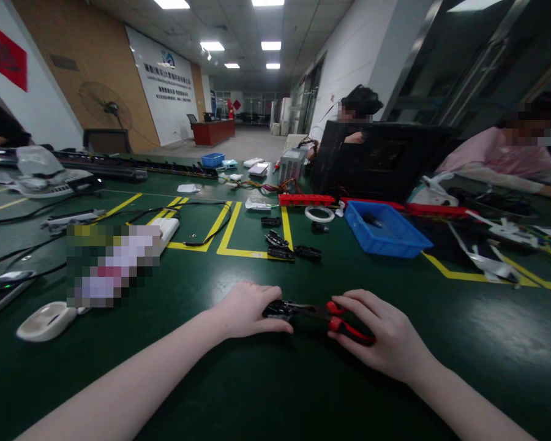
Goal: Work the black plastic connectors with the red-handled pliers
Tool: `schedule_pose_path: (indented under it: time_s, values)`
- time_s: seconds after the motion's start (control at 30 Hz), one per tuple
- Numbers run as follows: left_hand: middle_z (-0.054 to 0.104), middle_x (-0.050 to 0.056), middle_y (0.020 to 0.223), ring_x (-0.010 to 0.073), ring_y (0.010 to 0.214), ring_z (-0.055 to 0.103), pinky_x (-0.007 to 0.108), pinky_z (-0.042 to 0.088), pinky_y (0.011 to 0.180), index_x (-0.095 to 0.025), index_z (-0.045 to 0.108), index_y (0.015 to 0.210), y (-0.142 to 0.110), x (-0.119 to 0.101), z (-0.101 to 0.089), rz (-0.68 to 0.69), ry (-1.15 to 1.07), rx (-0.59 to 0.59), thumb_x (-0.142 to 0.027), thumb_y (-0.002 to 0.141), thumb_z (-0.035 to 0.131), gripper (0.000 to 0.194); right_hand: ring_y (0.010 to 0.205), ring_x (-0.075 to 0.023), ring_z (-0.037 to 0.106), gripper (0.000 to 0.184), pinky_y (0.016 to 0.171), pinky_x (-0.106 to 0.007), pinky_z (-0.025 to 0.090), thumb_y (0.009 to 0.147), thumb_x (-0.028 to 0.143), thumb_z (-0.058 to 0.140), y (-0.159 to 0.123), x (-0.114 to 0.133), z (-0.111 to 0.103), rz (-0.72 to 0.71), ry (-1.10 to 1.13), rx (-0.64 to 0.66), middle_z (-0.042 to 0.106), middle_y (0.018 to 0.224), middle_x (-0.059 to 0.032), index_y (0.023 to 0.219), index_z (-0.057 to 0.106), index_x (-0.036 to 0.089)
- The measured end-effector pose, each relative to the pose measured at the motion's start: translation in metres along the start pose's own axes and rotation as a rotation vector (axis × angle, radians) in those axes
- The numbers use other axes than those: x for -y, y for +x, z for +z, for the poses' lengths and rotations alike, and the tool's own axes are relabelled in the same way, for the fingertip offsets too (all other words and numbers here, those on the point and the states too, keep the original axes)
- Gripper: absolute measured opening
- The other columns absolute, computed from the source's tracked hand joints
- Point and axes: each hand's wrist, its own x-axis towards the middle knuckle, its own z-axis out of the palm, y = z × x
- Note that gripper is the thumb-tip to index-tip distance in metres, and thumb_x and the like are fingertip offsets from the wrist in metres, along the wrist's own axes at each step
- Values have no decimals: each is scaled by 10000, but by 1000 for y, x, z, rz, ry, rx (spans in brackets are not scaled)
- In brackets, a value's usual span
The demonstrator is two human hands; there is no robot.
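My left hand (250, 311) is closed around a small black plastic part (278, 309), with thumb and fingers on either side of it. Red-handled pliers (319, 311) are in my right hand (381, 331), fingers wrapped about the grips. The jaws of the pliers point left and meet the black part; whether they clamp it I cannot tell. Farther back on the green table lie several similar black parts (280, 252), close to a yellow tape line.
A blue tray (386, 229) stands at the back right, with a dark item inside. At left lie a white power strip (168, 236), cables (202, 242) and an off-white dish-shaped object (46, 321). Beyond are a white ring (319, 214), a red strip (305, 199) and people seated across the table.
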Motion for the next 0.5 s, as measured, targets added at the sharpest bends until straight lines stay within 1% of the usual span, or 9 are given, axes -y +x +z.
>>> schedule_pose_path:
  time_s: [0.17,0.27,0.37,0.5]
  values:
    - [652,0,804,187,677,612,249,289,538,-210,554,935,-1,2,4,-8,-23,-21,-636,831,600,441,851,-207,669,401,698,-319,578,832,370,657,-1,2,-2,38,55,45,652,1048,-113,1174,581,176]
    - [655,2,813,195,702,622,252,298,547,-211,560,940,-1,1,4,-16,-20,-24,-601,828,627,411,847,-200,669,394,688,-310,578,836,369,655,0,4,-3,58,79,66,648,1047,-107,1174,574,182]
    - [656,8,822,197,707,620,252,309,555,-209,563,950,-1,0,3,-16,-19,-15,-607,836,613,417,853,-203,667,391,696,-315,577,841,371,650,0,5,-3,53,72,51,648,1048,-109,1174,574,181]
    - [651,14,820,191,694,605,248,309,556,-200,570,966,-1,-1,1,-25,-28,10,-630,845,588,446,864,-221,661,410,708,-343,575,836,379,657,1,4,-2,8,0,2,649,1045,-125,1177,576,165]
